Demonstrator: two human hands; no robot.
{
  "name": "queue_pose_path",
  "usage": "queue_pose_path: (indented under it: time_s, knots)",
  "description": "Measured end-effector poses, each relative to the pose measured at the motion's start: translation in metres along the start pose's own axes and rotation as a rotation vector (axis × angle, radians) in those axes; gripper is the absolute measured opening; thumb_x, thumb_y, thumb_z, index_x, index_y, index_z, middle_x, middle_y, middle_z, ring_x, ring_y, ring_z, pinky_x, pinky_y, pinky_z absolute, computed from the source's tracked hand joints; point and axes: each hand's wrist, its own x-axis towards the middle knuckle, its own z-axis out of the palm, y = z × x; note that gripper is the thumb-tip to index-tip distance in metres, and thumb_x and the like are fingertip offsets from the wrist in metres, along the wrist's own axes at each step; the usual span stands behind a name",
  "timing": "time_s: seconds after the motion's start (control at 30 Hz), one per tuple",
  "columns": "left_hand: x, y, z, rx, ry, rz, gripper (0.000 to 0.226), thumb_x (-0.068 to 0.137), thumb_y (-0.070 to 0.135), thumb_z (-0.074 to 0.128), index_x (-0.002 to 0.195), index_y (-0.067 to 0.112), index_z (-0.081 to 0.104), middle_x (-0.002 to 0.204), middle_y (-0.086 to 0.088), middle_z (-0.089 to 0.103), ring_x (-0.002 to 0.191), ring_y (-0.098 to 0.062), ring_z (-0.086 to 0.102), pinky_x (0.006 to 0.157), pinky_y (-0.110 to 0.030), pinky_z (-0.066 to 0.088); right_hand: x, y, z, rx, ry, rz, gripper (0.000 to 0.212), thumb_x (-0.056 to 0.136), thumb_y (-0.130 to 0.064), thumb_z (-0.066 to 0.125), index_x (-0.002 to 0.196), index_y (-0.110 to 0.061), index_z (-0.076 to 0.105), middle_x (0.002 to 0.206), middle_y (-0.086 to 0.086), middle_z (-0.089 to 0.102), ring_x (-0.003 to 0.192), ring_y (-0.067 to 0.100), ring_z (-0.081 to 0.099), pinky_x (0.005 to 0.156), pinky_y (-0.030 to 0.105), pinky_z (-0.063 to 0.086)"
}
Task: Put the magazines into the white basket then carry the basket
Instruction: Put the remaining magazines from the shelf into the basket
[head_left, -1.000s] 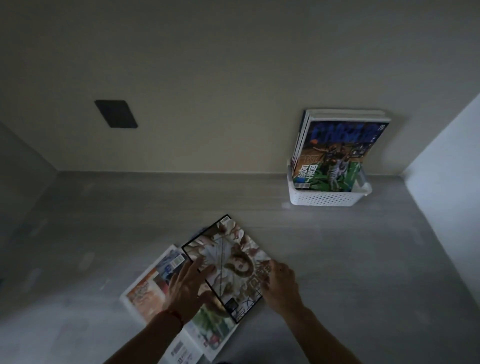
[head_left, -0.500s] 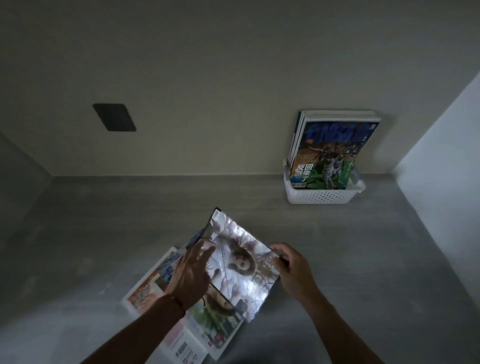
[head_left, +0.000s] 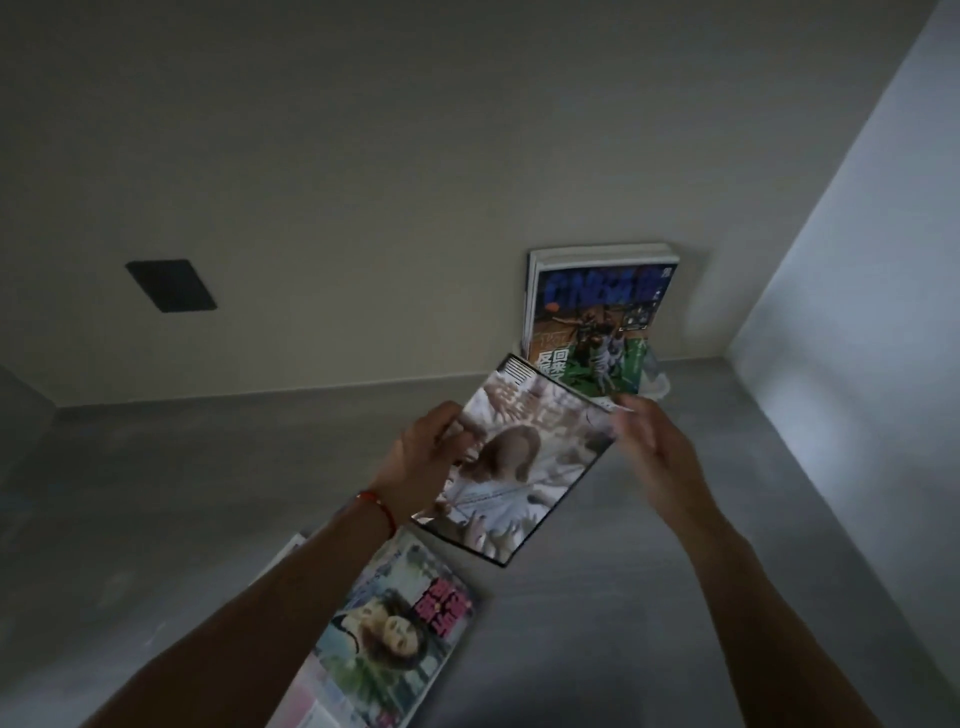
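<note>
Left hand (head_left: 423, 457) grips the left edge of a pale-covered magazine (head_left: 524, 462), held tilted above the grey surface (head_left: 156, 519). Right hand (head_left: 649, 441) is blurred at its upper right corner; whether it pinches cannot be told. White basket (head_left: 658, 382) mostly hidden behind this magazine, blue-titled magazines (head_left: 597, 312) standing inside. Another magazine (head_left: 395, 623) lies below, partly covered by the left forearm.

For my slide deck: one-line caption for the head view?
Both hands carry a magazine toward the white basket of upright magazines.
</note>
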Motion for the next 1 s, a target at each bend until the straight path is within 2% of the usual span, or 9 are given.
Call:
queue_pose_path:
  time_s: [0.1,0.17,0.23,0.37,0.47,0.6,0.67,0.8,1.0]
  knots:
    - [0.012,0.007,0.013,-0.201,0.081,-0.071,0.026,0.091,0.001,0.058,0.084,0.025,0.066,0.084,-0.019,0.071,0.071,-0.03,0.066,0.069,-0.039,0.055,0.004,0.032,-0.025,0.3,-0.025,0.24,0.04,0.099,-0.042,0.048,0.132,-0.019,0.056,0.117,0.009,0.068,0.093,0.022,0.067,0.087,0.043,0.048]
    - [0.018,0.013,0.027,-0.315,0.085,-0.096,0.03,0.092,-0.002,0.057,0.085,0.025,0.067,0.087,-0.022,0.071,0.073,-0.024,0.067,0.07,-0.038,0.056,0.005,0.042,-0.027,0.286,-0.16,0.259,0.039,0.099,-0.025,0.055,0.138,-0.018,0.052,0.115,0.007,0.072,0.094,0.026,0.07,0.086,0.046,0.052]
    - [0.024,0.018,0.043,-0.367,0.079,-0.126,0.025,0.092,-0.002,0.058,0.087,0.022,0.067,0.086,-0.017,0.071,0.076,-0.022,0.067,0.07,-0.035,0.056,0.006,0.043,-0.026,0.158,-0.242,0.132,0.037,0.091,-0.03,0.067,0.128,-0.028,0.059,0.108,-0.001,0.076,0.098,0.021,0.073,0.084,0.044,0.058]
    - [0.04,0.025,0.065,-0.423,0.096,-0.173,0.016,0.093,-0.003,0.056,0.092,0.011,0.065,0.086,-0.012,0.071,0.08,-0.022,0.067,0.076,-0.04,0.056,0.024,0.033,-0.039,-0.04,-0.206,-0.058,0.021,0.088,-0.04,0.069,0.109,-0.042,0.068,0.099,-0.015,0.077,0.089,0.006,0.075,0.073,0.026,0.061]
    - [0.056,0.03,0.075,-0.45,0.105,-0.181,0.02,0.091,-0.009,0.056,0.089,0.009,0.065,0.081,0.001,0.075,0.075,-0.014,0.07,0.074,-0.03,0.059,0.046,0.024,-0.059,-0.104,-0.18,-0.152,0.02,0.085,-0.041,0.072,0.103,-0.052,0.07,0.089,-0.022,0.077,0.08,-0.001,0.074,0.067,0.009,0.054]
    - [0.086,0.042,0.078,-0.293,0.144,-0.057,0.02,0.091,-0.006,0.057,0.089,0.008,0.07,0.08,0.015,0.075,0.072,0.003,0.067,0.066,-0.016,0.05,0.086,0.01,-0.082,-0.253,-0.083,-0.222,0.02,0.078,-0.051,0.074,0.093,-0.038,0.075,0.079,-0.022,0.075,0.071,-0.005,0.071,0.062,0.011,0.052]
    - [0.102,0.048,0.079,-0.156,0.185,-0.012,0.022,0.091,0.005,0.06,0.09,0.021,0.075,0.077,0.017,0.072,0.064,0.008,0.06,0.061,-0.009,0.045,0.11,0.001,-0.09,-0.337,-0.024,-0.258,0.014,0.08,-0.044,0.077,0.086,-0.032,0.076,0.071,-0.015,0.074,0.064,-0.001,0.069,0.059,0.019,0.052]
    - [0.138,0.053,0.084,0.018,0.293,-0.207,0.018,0.089,0.031,0.06,0.093,0.039,0.076,0.062,0.026,0.068,0.056,0.012,0.059,0.051,-0.001,0.038,0.152,-0.016,-0.095,-0.44,0.014,-0.314,0.014,0.084,-0.033,0.075,0.092,-0.021,0.077,0.075,-0.011,0.073,0.064,-0.003,0.067,0.053,0.01,0.046]
    - [0.177,0.03,0.105,-0.084,0.336,-0.468,0.02,0.084,0.029,0.061,0.093,0.027,0.078,0.06,0.003,0.067,0.056,-0.012,0.059,0.065,-0.027,0.053,0.192,0.002,-0.083,-0.508,-0.003,-0.317,0.016,0.087,-0.027,0.073,0.088,-0.011,0.077,0.073,0.0,0.073,0.064,0.016,0.067,0.056,0.015,0.043]
